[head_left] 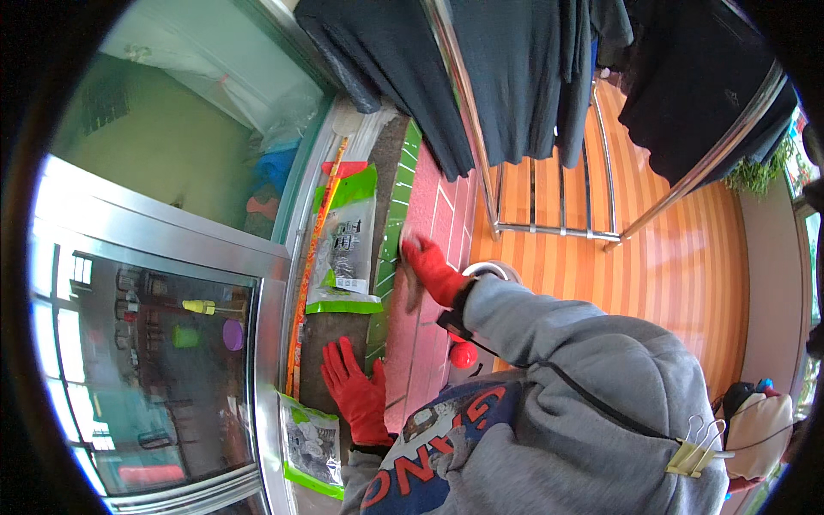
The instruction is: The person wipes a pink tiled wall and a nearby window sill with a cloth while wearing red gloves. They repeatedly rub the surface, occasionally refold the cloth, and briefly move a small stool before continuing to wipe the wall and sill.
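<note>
My left hand (356,394), in a red rubber glove, lies palm down on the grey window sill (331,327), fingers a little apart and nothing in it. Just beside its wrist is a clear plastic packet (313,445) with bright green ends. My right hand (432,269), also red-gloved, is at the pink tiled wall (432,212), below the sill's green edge strip (391,238). Its fingertips are blurred against something pale, and a brownish patch shows under them; I cannot tell whether it grips a cloth. A larger green-ended packet (346,241) lies further along the sill.
An orange patterned stick (317,238) lies along the sliding window's metal frame (273,270). Dark clothes (515,77) hang from a metal rack (557,230) on the striped wood-look floor (579,290). Near my right forearm are a white-rimmed container (492,267) and a red ball-like object (463,355).
</note>
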